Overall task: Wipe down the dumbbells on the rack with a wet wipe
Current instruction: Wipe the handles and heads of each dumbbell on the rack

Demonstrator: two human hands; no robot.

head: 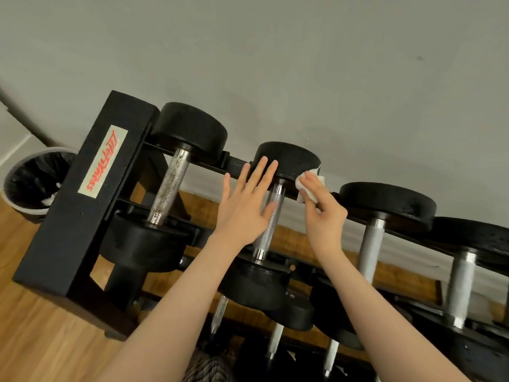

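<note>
Far left, a lined bin (pixel 35 183) stands on the wood floor beside the black rack (pixel 80 199); the first dumbbell (pixel 170 183) lies untouched on the top rails. My left hand (pixel 245 208) is spread flat, fingers straight, resting against the second dumbbell (pixel 286 161) at its far head and handle, holding nothing. My right hand (pixel 322 208) pinches the wet wipe (pixel 305 186) against the right edge of that same head. Step in hand, as I judge it: wiping the far head of the second dumbbell. Next move calls for working the wipe round the head, then down the knurled handle. Room: the wall sits close behind the heads; the third dumbbell (pixel 385 205) lies near on the right, leaving a modest gap for my wrist.
</note>
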